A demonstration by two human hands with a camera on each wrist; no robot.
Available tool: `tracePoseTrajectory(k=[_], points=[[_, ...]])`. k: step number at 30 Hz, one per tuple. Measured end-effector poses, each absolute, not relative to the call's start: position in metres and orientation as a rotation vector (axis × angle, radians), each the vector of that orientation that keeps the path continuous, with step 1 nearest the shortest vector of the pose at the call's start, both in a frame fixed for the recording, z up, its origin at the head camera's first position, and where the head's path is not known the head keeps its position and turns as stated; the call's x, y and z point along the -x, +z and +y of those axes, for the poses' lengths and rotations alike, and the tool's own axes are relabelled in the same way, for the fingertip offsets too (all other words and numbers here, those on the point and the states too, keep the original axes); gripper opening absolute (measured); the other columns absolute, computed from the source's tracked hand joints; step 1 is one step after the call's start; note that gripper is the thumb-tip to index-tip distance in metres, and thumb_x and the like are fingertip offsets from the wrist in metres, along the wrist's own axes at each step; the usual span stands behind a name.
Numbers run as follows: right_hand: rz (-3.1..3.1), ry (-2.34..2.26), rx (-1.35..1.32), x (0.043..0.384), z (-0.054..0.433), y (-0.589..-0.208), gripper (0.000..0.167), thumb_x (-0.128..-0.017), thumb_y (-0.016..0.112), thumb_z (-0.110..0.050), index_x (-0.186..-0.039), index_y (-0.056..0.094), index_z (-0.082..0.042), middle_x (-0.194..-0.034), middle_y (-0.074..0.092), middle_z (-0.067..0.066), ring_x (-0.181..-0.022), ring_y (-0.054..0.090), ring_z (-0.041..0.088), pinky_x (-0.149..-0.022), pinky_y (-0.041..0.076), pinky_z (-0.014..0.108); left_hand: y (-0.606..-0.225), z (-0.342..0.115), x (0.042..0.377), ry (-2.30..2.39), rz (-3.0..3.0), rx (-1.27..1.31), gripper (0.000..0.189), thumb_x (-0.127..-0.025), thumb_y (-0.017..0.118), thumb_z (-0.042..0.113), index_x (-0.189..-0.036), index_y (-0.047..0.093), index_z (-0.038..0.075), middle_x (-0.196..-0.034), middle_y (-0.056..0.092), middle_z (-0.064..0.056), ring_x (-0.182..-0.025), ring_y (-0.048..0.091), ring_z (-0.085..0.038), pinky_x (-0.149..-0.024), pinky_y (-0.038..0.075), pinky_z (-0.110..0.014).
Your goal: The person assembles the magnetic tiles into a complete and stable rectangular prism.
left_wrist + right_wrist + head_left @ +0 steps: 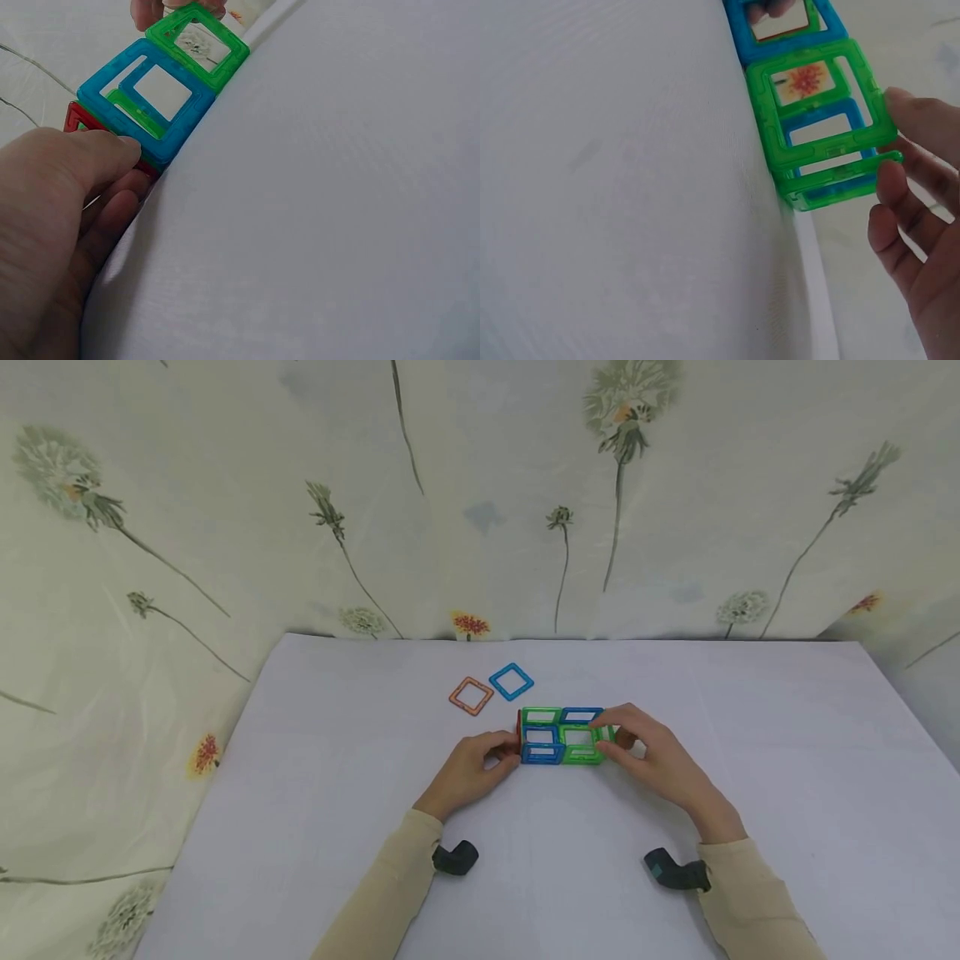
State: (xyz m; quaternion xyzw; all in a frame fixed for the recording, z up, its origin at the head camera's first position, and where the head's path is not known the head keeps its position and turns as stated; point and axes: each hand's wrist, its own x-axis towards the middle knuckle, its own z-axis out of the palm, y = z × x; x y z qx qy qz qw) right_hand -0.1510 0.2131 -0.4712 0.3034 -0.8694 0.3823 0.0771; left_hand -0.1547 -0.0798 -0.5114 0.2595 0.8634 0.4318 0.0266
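Note:
A box of magnetic tiles point(561, 735), with green and blue see-through square frames, stands on the white table. A red tile point(519, 727) closes its left end. My left hand point(472, 768) holds that end, its thumb against the corner of a blue tile point(180, 142) and its other fingers by the red one. At the right end, my right hand point(660, 760) pinches a green tile point(832, 174) between thumb and fingers. This end tile's upper edge shows beside the neighbouring green tile point(765, 112). Some fingertips are hidden behind the tiles.
Behind the box, an orange square tile point(457, 697) and a blue square tile point(512, 697) lie flat on the white tablecloth point(337, 727). A curtain with printed dandelions point(480, 552) hangs past the table's back edge. Black wrist devices point(678, 872) stick out from both sleeves.

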Motion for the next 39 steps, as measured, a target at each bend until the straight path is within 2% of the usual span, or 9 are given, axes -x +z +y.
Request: tracePoseTrajectory(k=[4, 8, 11, 15, 19, 22, 24, 34, 39], points=[[-2.587, 1.183, -0.826, 0.151, 0.218, -0.47, 0.037, -0.082, 0.071, -0.005, -0.114, 0.054, -0.007, -0.1, 0.055, 0.005, -0.077, 0.049, 0.004, -0.066, 0.044, 0.017, -0.511, -0.079, 0.155, 1.336, 2.67, -0.804, 0.025, -0.091, 0.063, 0.018, -0.116, 0.064, 0.015, -0.105, 0.068, 0.005, -0.091, 0.059, -0.004, -0.085, 0.05, -0.021], [-2.626, 1.311, -0.618, 0.151, 0.224, -0.471, 0.025, -0.09, 0.063, -0.009, -0.111, 0.049, -0.007, -0.099, 0.053, 0.004, -0.084, 0.051, 0.005, -0.077, 0.043, 0.009, -0.51, -0.079, 0.155, 1.332, 2.672, -0.798, 0.025, -0.091, 0.063, 0.018, -0.116, 0.064, 0.016, -0.105, 0.068, 0.005, -0.091, 0.059, -0.004, -0.085, 0.05, -0.022], [-2.661, 1.455, -0.514, 0.151, 0.23, -0.476, 0.012, -0.098, 0.05, -0.013, -0.108, 0.049, -0.007, -0.092, 0.053, 0.003, -0.084, 0.053, 0.009, -0.075, 0.045, 0.012, -0.51, -0.079, 0.155, 1.331, 2.674, -0.79, 0.026, -0.091, 0.063, 0.018, -0.117, 0.063, 0.016, -0.106, 0.068, 0.005, -0.092, 0.059, -0.004, -0.085, 0.05, -0.022], [-2.707, 1.615, -0.583, 0.151, 0.237, -0.485, 0.019, -0.102, 0.038, -0.016, -0.112, 0.05, -0.005, -0.088, 0.056, 0.01, -0.079, 0.056, 0.017, -0.071, 0.048, 0.022, -0.509, -0.08, 0.156, 1.329, 2.68, -0.786, 0.025, -0.091, 0.062, 0.019, -0.117, 0.063, 0.016, -0.105, 0.068, 0.005, -0.091, 0.059, -0.004, -0.084, 0.051, -0.022], [-2.858, 1.535, -0.554, 0.147, 0.236, -0.491, 0.028, -0.098, 0.052, -0.028, -0.121, 0.053, -0.014, -0.092, 0.06, 0.005, -0.081, 0.056, 0.014, -0.07, 0.047, 0.022, -0.508, -0.081, 0.157, 1.325, 2.685, -0.806, 0.025, -0.092, 0.062, 0.019, -0.116, 0.063, 0.016, -0.105, 0.068, 0.004, -0.091, 0.059, -0.004, -0.084, 0.051, -0.021], [-2.944, 1.407, -0.517, 0.143, 0.23, -0.494, 0.031, -0.089, 0.063, -0.039, -0.114, 0.056, -0.022, -0.089, 0.059, -0.002, -0.079, 0.053, 0.01, -0.067, 0.045, 0.022, -0.509, -0.081, 0.157, 1.319, 2.689, -0.799, 0.025, -0.092, 0.062, 0.02, -0.117, 0.063, 0.016, -0.106, 0.068, 0.004, -0.091, 0.06, -0.004, -0.085, 0.051, -0.021], [-2.948, 1.351, -0.526, 0.14, 0.224, -0.496, 0.028, -0.087, 0.065, -0.042, -0.107, 0.057, -0.025, -0.084, 0.057, -0.004, -0.077, 0.05, 0.01, -0.064, 0.043, 0.023, -0.51, -0.081, 0.155, 1.312, 2.692, -0.783, 0.026, -0.092, 0.062, 0.02, -0.117, 0.063, 0.016, -0.106, 0.068, 0.005, -0.091, 0.06, -0.004, -0.085, 0.051, -0.022], [-2.806, 1.242, -0.608, 0.134, 0.217, -0.509, 0.021, -0.087, 0.067, -0.031, -0.103, 0.058, -0.021, -0.079, 0.054, -0.007, -0.073, 0.048, 0.006, -0.061, 0.041, 0.02, -0.513, -0.081, 0.152, 1.337, 2.679, -0.77, 0.026, -0.092, 0.061, 0.018, -0.118, 0.063, 0.017, -0.106, 0.068, 0.005, -0.091, 0.059, -0.004, -0.084, 0.05, -0.021], [-2.782, 1.241, -0.607, 0.134, 0.22, -0.513, 0.023, -0.088, 0.068, -0.027, -0.108, 0.059, -0.021, -0.08, 0.054, -0.007, -0.073, 0.048, 0.006, -0.061, 0.041, 0.02, -0.514, -0.081, 0.152, 1.355, 2.66, -0.772, 0.026, -0.093, 0.058, 0.016, -0.119, 0.063, 0.017, -0.112, 0.068, 0.004, -0.098, 0.061, -0.005, -0.088, 0.05, -0.022]])
